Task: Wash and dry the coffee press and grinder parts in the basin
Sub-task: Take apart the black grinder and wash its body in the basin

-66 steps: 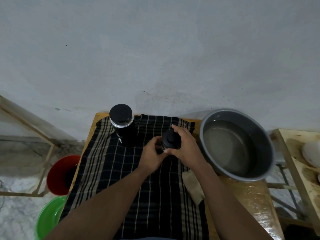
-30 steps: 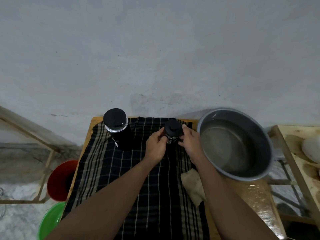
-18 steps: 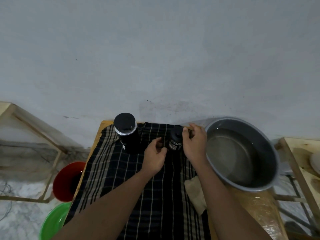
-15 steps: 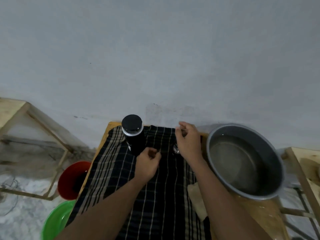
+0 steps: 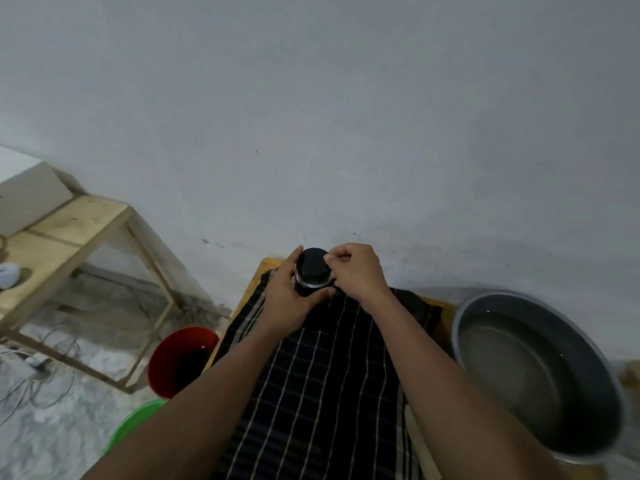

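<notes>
Black-and-cream checked cloth (image 5: 322,393) covers a wooden table (image 5: 266,264) in the head view, and at its far left corner, close to the grey wall (image 5: 346,98), stands the black canister (image 5: 313,277), upright, with a black lid and a silver band below it.

The left hand (image 5: 289,301) grasps the canister's body: its fingers (image 5: 294,259) reach up the left side and the thumb wraps across the front, under the band. The right hand (image 5: 358,271) is clenched just beside the lid, its curled fingers and thumb tip against the lid's right edge; whether it actually pinches the lid or only touches it I cannot tell. Both forearms stretch over the cloth from the bottom of the picture.

To the right of the cloth sits 1 grey metal basin (image 5: 595,403), well apart from the canister, with shallow water in its bottom.

Left of the table, down on the floor, are 2 buckets: a red bucket (image 5: 183,358) close by the table's edge and a green bucket (image 5: 135,424) nearer the camera, only partly in view. Further left stands a bare wooden frame stand (image 5: 69,230) with a small white object (image 5: 8,275) on its top, and pale cables (image 5: 31,362) trail over the floor beneath it
</notes>
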Action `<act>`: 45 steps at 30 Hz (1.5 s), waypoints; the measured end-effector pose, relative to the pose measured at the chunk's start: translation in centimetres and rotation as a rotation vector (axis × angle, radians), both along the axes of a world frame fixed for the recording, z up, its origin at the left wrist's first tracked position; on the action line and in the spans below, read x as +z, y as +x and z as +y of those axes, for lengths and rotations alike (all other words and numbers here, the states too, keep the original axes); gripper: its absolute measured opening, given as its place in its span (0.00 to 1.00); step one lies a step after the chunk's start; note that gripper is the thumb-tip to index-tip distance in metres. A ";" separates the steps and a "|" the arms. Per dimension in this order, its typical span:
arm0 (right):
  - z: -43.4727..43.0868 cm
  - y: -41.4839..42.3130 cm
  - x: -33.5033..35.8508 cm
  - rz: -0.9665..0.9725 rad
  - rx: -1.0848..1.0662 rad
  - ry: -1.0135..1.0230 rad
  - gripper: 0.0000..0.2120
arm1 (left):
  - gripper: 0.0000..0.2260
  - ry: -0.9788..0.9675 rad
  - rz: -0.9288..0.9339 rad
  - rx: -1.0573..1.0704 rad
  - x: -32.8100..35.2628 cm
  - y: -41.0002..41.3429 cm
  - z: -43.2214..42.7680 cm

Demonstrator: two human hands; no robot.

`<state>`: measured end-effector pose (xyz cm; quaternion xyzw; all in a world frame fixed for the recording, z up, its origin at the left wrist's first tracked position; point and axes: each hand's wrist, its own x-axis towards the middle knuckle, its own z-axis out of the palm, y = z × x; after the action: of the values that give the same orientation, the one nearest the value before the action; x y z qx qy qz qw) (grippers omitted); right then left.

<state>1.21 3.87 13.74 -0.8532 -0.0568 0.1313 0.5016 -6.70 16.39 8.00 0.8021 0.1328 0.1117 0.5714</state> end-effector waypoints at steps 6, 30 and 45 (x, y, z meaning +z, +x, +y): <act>0.0 0.1 -1.1 0.095 -0.091 0.078 0.01 | 0.36 0.028 0.006 0.083 -0.3 1.1 -0.8; -4.9 -0.6 -0.8 0.473 -0.166 0.116 0.06 | 0.38 0.242 -0.051 -0.046 -0.7 -0.2 -5.4; -5.4 -0.6 1.2 0.314 -0.001 -0.038 0.10 | 0.38 0.247 -0.055 -0.034 -0.6 0.3 -5.4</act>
<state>0.57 -1.55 14.95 -0.8316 0.0253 0.2636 0.4882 -6.38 11.03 7.39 0.8651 0.0887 0.1395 0.4737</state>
